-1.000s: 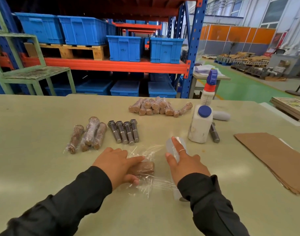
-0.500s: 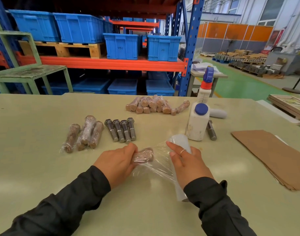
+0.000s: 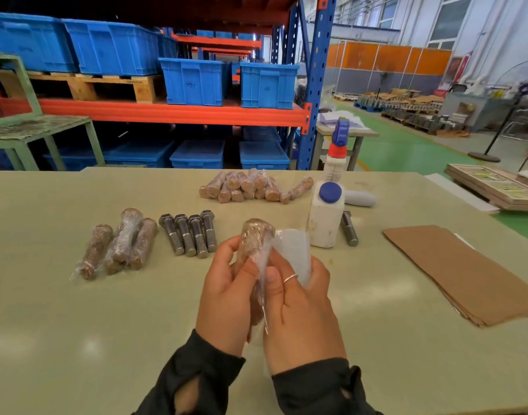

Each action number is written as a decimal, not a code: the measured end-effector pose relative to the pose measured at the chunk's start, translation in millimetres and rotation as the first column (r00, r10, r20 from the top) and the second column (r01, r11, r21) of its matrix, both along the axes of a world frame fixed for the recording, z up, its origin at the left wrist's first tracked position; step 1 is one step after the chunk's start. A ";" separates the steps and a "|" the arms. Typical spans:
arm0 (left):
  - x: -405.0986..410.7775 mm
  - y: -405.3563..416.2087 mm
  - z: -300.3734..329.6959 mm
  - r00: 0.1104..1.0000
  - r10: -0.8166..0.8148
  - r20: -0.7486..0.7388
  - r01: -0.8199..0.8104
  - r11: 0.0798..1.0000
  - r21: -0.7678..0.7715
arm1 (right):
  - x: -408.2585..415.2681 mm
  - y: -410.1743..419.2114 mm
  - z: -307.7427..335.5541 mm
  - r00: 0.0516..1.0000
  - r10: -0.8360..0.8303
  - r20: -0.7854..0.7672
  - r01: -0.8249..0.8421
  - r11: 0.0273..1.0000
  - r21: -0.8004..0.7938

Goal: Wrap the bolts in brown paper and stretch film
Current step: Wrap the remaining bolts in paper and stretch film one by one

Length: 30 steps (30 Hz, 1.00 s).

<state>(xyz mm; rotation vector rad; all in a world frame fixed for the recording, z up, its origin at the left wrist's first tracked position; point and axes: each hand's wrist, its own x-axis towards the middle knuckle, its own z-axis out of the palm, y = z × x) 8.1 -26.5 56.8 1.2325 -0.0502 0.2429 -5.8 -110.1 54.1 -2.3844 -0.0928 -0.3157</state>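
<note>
Head view, down over table [image 3: 77,324]

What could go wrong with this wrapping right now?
The thin clear stretch film between the paper-wrapped bolt in the left hand and the film roll in the right hand may bunch or tear unevenly. The raised bolt might slip and knock the four bare steel bolts.

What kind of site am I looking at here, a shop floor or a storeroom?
Most likely a factory warehouse with a packing bench: pallet racking loaded with blue plastic bins, a green-painted floor with goods laid out, and a work table.
</note>
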 end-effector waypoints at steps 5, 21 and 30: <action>0.8 -2.0 -3.2 0.982 -0.149 -0.112 0.160 0.982 0.098 | 4.5 -6.3 1.7 0.993 -0.068 -0.094 0.067 0.998 -0.018; 9.3 -12.2 -17.2 0.980 0.001 -0.200 -0.064 0.950 -0.307 | 19.2 -30.9 -13.2 0.992 0.098 -0.082 -0.081 0.979 0.186; 16.0 -18.1 -22.3 0.961 -0.218 -0.170 0.083 0.815 -0.574 | 34.6 -38.8 -10.2 0.994 0.086 -0.065 -0.101 0.955 -0.278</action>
